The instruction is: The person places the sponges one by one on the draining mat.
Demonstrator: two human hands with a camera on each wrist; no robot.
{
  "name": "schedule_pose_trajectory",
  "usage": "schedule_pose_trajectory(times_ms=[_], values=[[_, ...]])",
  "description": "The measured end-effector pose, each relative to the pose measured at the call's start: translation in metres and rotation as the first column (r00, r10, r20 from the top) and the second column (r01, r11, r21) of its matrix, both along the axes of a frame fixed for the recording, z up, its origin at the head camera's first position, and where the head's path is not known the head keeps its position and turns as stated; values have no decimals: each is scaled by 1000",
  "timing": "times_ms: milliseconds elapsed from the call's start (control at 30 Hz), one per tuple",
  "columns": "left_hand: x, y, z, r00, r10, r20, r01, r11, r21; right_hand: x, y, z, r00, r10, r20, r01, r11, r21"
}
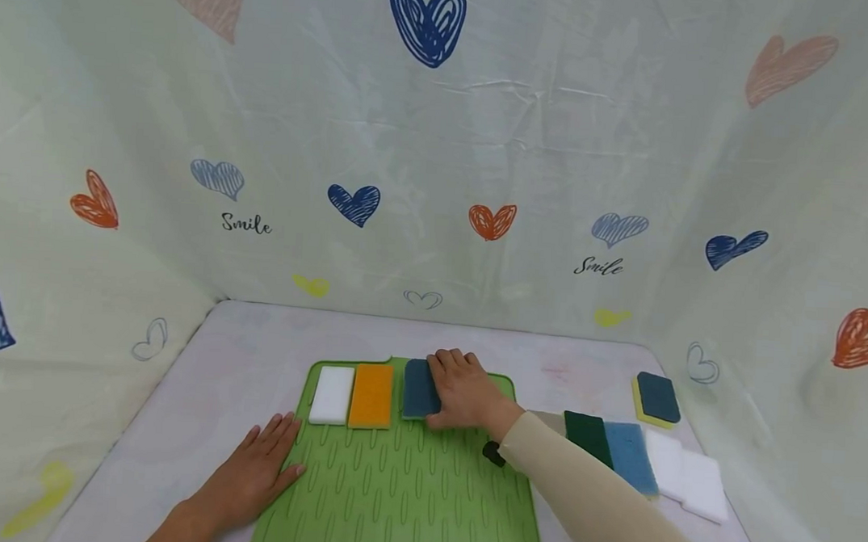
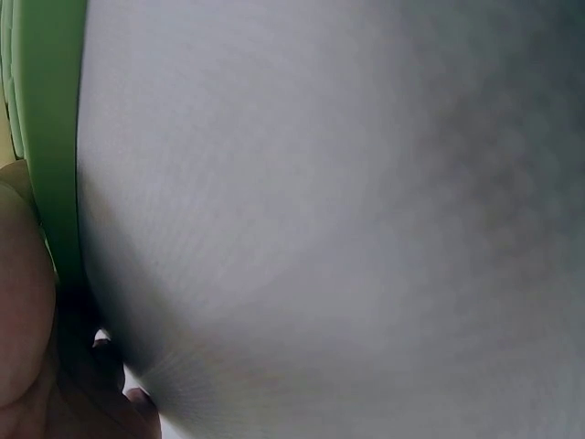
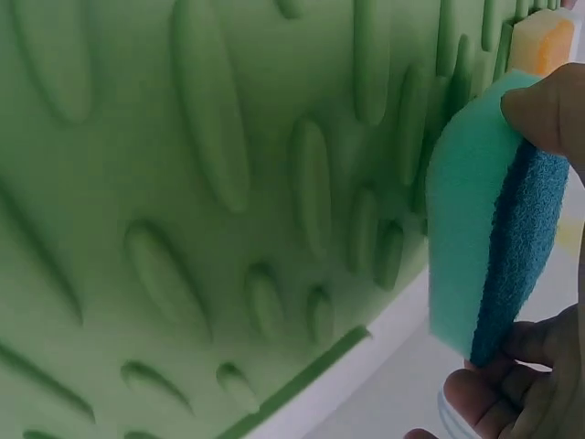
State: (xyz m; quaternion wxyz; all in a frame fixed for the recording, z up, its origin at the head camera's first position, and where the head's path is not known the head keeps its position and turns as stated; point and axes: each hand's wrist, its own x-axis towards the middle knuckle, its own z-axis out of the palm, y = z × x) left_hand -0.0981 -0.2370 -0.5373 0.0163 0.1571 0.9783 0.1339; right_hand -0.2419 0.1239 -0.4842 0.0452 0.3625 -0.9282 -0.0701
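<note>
A green ribbed mat (image 1: 395, 496) lies on the table in the head view. At its far edge sit a white sponge (image 1: 332, 394), an orange sponge (image 1: 371, 395) and a dark blue-topped teal sponge (image 1: 419, 388) in a row. My right hand (image 1: 465, 392) grips the blue-topped sponge (image 3: 489, 247) by its edges, thumb and fingers curled round it. My left hand (image 1: 254, 473) lies flat, fingers straight, on the table at the mat's left edge (image 2: 50, 137), touching it.
To the right of the mat lie a dark green sponge (image 1: 588, 436), a light blue sponge (image 1: 630, 457), two white sponges (image 1: 690, 476) and a yellow sponge with a blue top (image 1: 657, 398). Heart-printed cloth walls (image 1: 438, 182) close in three sides.
</note>
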Motion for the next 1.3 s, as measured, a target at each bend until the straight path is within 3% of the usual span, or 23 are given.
schedule_pose_trajectory(times_ms=[400, 833, 1067, 1300], values=[[0, 2, 0, 1000, -7, -16, 7, 1000, -3, -2, -15, -11, 993, -58, 101, 54, 997, 49], [1, 1, 0, 1000, -1, -24, 1, 1000, -6, -3, -19, -11, 991, -66, 113, 59, 996, 65], [1, -1, -6, 996, -13, -87, 16, 999, 30, -4, -18, -12, 989, -73, 129, 66, 996, 55], [1, 0, -6, 997, -5, -73, 7, 1000, 22, -3, -18, -9, 987, -75, 145, 69, 997, 46]])
